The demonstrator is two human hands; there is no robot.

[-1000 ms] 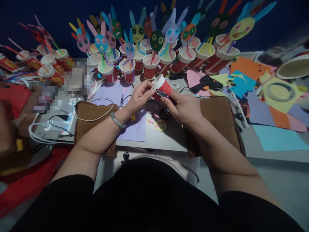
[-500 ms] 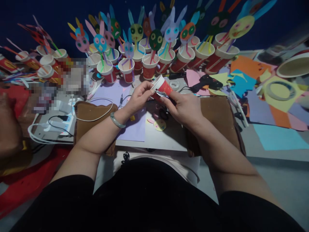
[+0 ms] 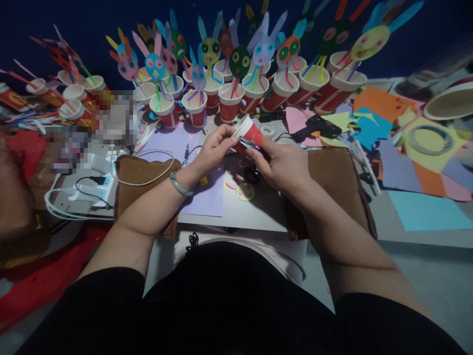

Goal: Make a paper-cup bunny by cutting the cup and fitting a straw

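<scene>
Fingers of the left hand (image 3: 216, 149) pinch a red paper cup (image 3: 253, 132) by its rim, mid-frame; those of the right hand (image 3: 286, 161) grip a metal tool (image 3: 249, 143) against it. Careless pressure could slip it into the left thumb.

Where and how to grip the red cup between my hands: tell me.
The cup is probably best pinched at its pale rim from the left, where your left hand is. It is tilted, open mouth facing up and left, while your right hand and a metal tool crowd its red lower side.
</scene>
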